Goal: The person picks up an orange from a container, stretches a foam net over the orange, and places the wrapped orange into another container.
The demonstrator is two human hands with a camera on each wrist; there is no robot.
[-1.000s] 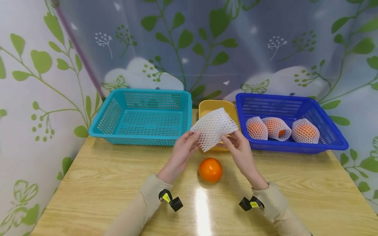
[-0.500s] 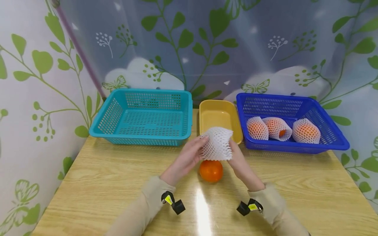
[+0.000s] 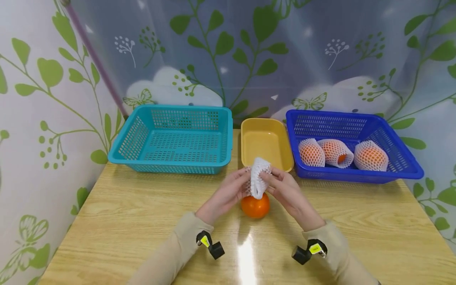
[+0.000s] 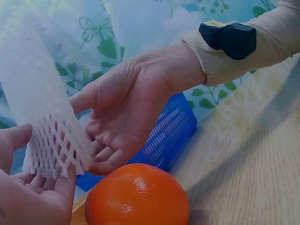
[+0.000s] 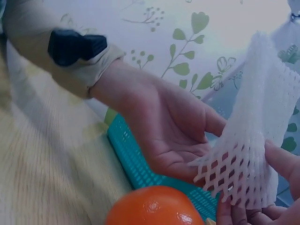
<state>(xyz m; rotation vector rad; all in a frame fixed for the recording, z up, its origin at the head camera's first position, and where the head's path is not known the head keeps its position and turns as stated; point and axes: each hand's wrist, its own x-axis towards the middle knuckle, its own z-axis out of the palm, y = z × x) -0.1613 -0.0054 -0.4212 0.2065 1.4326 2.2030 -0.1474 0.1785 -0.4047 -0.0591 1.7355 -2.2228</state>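
Note:
A white foam fruit net (image 3: 259, 178) is held upright between both hands, just behind and above an orange round fruit (image 3: 255, 207) that sits on the table. My left hand (image 3: 228, 194) pinches one side of the net between thumb and fingers. Opposite it, my right hand (image 3: 290, 194) grips the other side with its thumb in front. In the left wrist view the net's lower opening (image 4: 56, 159) shows stretched mesh, with fingertips at its edge. The right wrist view has the fruit (image 5: 154, 208) below the net's open end.
A turquoise basket (image 3: 171, 161) stands at the back left. Beside it is a yellow tray (image 3: 265, 146), behind the hands. At the back right, a blue basket (image 3: 356, 174) holds three netted orange fruits (image 3: 371, 156). A patterned curtain (image 3: 221, 47) hangs behind the table (image 3: 135, 209).
The net has come down and toward me, from over the yellow tray to just above the fruit. It has turned from spread flat to narrow and upright. The fruit stays in place.

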